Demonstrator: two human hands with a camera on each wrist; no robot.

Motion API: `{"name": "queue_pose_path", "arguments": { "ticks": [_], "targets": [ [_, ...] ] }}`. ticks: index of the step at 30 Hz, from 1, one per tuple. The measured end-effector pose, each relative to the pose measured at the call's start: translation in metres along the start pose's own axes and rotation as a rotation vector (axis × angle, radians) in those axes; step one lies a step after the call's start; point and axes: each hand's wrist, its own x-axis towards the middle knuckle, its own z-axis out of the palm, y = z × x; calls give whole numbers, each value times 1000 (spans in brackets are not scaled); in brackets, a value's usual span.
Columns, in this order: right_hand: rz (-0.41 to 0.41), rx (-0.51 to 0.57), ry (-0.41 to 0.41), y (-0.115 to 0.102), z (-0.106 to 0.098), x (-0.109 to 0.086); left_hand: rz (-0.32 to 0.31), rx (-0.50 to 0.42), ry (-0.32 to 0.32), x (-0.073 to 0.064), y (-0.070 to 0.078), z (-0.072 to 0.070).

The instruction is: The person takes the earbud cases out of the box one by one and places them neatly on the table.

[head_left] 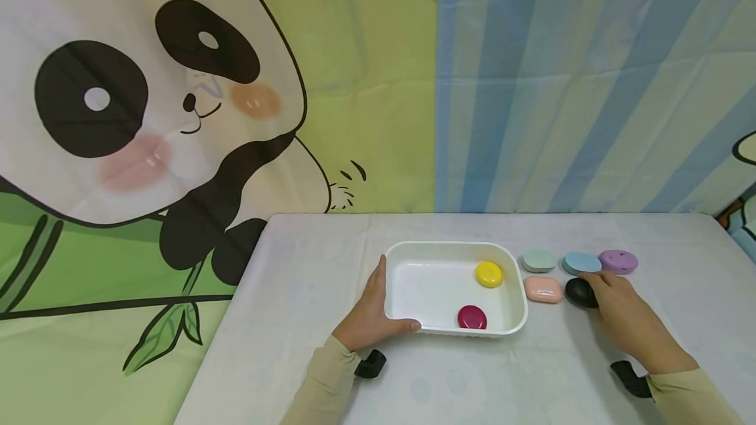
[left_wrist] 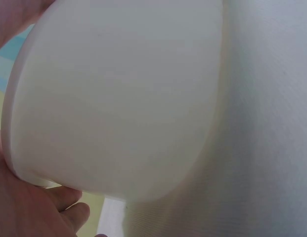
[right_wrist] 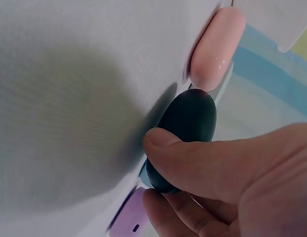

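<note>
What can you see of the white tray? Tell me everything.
The white tray is shallow, open and rectangular, with rounded corners and a rim; it looks like plastic. It sits upright on the white tablecloth, long sides running left to right. Inside, a yellow disc lies toward the far right and a dark red disc by the near wall. The left hand holds its left end, thumb at the near side.

The left sleeve (head_left: 321, 382), toward the left edge of the desk (head_left: 266, 300), and the right sleeve (head_left: 693, 399) are plain light beige. A smooth black piece (head_left: 371, 365) juts out beside each; both hands (head_left: 369, 318) are bare.
</note>
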Motion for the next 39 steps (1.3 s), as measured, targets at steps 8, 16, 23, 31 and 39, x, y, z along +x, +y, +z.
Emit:
{"name": "queue_pose_path", "arguments": {
  "ticks": [8, 16, 23, 31, 39],
  "targets": [
    [15, 7, -34, 5, 3, -1, 7, -18, 1, 1, -1, 0],
    [46, 10, -60, 5, 2, -1, 13, -9, 5, 2, -1, 1],
    [59, 13, -52, 2, -3, -1, 18, 0, 5, 1, 0, 0],
    [15, 34, 1, -9, -14, 4, 13, 8, 6, 1, 0, -1],
    [-3, 65, 20, -24, -21, 9, 7, 4, -1, 1, -1, 0]
  ]
}}
